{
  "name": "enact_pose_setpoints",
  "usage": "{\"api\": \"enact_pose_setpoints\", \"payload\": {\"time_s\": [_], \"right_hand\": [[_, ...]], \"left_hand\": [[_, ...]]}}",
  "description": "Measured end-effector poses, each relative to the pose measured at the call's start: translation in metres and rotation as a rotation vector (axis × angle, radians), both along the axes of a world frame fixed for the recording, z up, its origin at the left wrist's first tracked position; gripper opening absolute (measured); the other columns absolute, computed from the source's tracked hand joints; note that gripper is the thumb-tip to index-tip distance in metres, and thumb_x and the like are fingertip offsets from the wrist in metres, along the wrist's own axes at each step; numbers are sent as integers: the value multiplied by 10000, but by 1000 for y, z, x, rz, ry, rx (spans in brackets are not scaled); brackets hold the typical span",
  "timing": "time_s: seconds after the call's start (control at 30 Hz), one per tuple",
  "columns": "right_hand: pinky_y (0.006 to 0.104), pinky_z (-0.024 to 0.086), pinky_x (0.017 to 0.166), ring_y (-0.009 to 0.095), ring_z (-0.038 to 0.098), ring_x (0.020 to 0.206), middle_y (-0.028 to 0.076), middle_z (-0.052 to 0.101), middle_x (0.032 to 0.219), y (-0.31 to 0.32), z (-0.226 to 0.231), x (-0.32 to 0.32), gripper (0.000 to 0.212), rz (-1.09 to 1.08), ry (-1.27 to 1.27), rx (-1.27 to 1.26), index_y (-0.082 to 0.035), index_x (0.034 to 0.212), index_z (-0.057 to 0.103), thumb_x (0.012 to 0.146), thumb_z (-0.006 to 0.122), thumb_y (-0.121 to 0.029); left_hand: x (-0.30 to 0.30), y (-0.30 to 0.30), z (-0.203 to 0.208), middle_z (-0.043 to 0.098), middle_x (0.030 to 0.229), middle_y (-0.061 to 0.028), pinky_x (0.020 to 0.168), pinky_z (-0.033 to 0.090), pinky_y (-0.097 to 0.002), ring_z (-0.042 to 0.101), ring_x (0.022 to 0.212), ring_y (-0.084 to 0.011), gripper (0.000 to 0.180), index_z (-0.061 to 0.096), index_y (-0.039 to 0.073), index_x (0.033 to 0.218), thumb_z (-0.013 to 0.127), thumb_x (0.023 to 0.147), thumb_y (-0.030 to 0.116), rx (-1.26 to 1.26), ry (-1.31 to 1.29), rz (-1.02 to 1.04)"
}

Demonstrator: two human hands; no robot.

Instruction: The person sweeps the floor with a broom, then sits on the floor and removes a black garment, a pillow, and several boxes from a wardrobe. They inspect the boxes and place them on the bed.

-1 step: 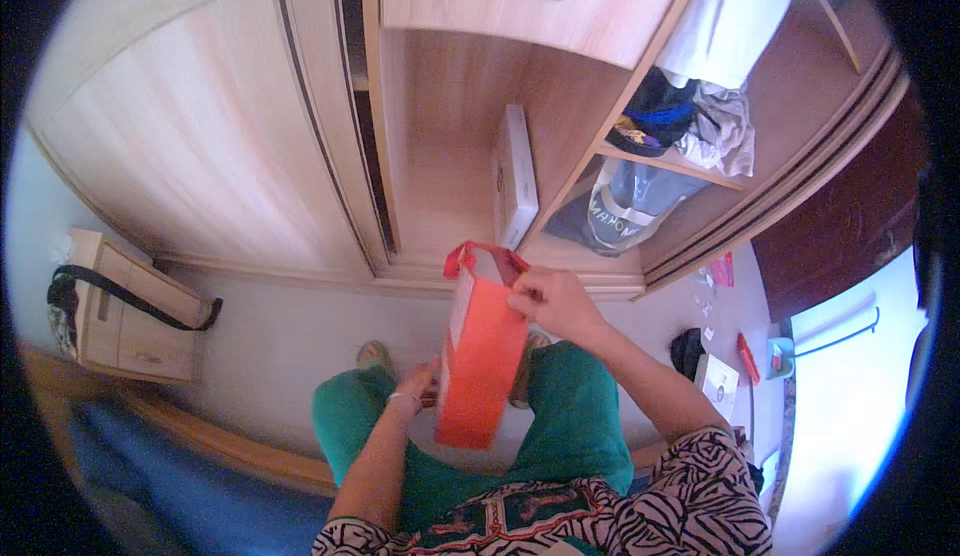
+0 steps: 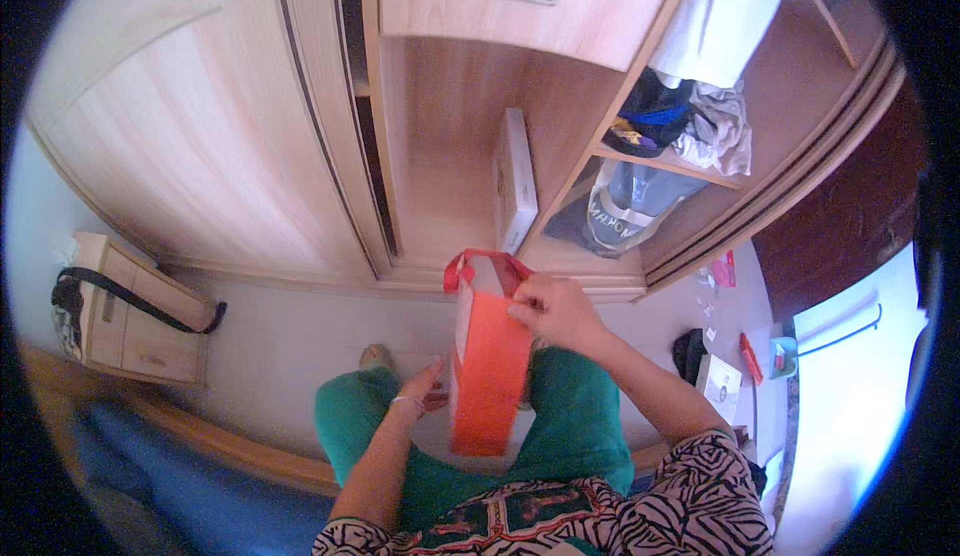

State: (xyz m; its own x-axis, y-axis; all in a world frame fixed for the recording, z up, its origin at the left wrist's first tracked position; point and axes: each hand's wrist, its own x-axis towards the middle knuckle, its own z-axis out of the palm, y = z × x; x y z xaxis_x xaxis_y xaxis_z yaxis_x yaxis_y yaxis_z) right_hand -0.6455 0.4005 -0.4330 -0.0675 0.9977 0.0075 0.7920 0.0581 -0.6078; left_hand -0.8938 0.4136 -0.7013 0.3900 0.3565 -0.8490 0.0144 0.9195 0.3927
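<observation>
An orange-red gift bag (image 2: 488,381) with red handles hangs upright between my knees, its mouth toward the wardrobe. My right hand (image 2: 562,313) is closed on the bag's upper right rim. Beside the bag's lower left side is my left hand (image 2: 424,386), thumb and fingers apart, holding nothing that shows. Part of its fingers sits close to the bag's side, and whether they touch it I cannot tell. The bag's inside is mostly hidden.
Ahead stands an open wardrobe with a low compartment holding a thin white box (image 2: 515,186). To its right are folded clothes (image 2: 690,121) and a grey bag (image 2: 630,211). A small cabinet (image 2: 140,331) with a black strap stands left. At right, a white box (image 2: 718,384) lies on the floor.
The gift bag has shifted slightly toward me and to the right. My left hand has drawn a little away from its side, with the fingers showing more. My right hand keeps its grip.
</observation>
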Motion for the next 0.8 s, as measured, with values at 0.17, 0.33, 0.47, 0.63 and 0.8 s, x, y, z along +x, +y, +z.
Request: {"api": "enact_pose_setpoints", "payload": {"time_s": [0.17, 0.33, 0.47, 0.63, 0.8], "right_hand": [[403, 490, 650, 310, 608, 742, 120, 598, 794, -71, 35, -32, 184, 83, -174, 186, -39, 807, 619, 796, 639, -222], [410, 481, 616, 311, 596, 724, 110, 580, 786, -125, 87, -28, 139, 0, -76, 349, -57, 787, 605, 807, 635, -191], [347, 479, 525, 269, 594, 653, 93, 562, 784, -177, 116, -49, 116, 43, -51, 527, -37, 809, 595, 813, 640, -144], [309, 484, 501, 226, 600, 635, 90, 551, 857, -240, 141, -74, 297, 349, -14, 557, 17, 1043, 583, 774, 599, -108], [398, 517, 632, 310, 615, 781, 168, 503, 1027, -279, 151, -91, 509, 716, 138, 252, 47, 1239, 432, 761, 548, -86]], "left_hand": [[6, -43, -4, 418, 1341, -188, 845, 471, -466, 542, 1003, -359, 813, 342, 107, 1387, 552, 796, 624, 54, 166, -403], [26, -68, -11, 490, 1282, -144, 890, 444, -448, 494, 1124, -308, 754, 388, 110, 1361, 625, 789, 541, 0, -306, -216], [38, -60, 43, 479, 1295, -143, 908, 431, -433, 482, 1141, -291, 756, 376, 100, 1369, 631, 793, 518, 213, -378, -161], [28, -54, 163, 466, 1312, -141, 930, 415, -414, 467, 1162, -270, 760, 361, 87, 1380, 638, 798, 489, 571, -474, -160], [24, -91, 264, 453, 1328, -140, 952, 399, -395, 452, 1183, -249, 765, 345, 73, 1391, 646, 803, 460, 920, -539, -300]]}}
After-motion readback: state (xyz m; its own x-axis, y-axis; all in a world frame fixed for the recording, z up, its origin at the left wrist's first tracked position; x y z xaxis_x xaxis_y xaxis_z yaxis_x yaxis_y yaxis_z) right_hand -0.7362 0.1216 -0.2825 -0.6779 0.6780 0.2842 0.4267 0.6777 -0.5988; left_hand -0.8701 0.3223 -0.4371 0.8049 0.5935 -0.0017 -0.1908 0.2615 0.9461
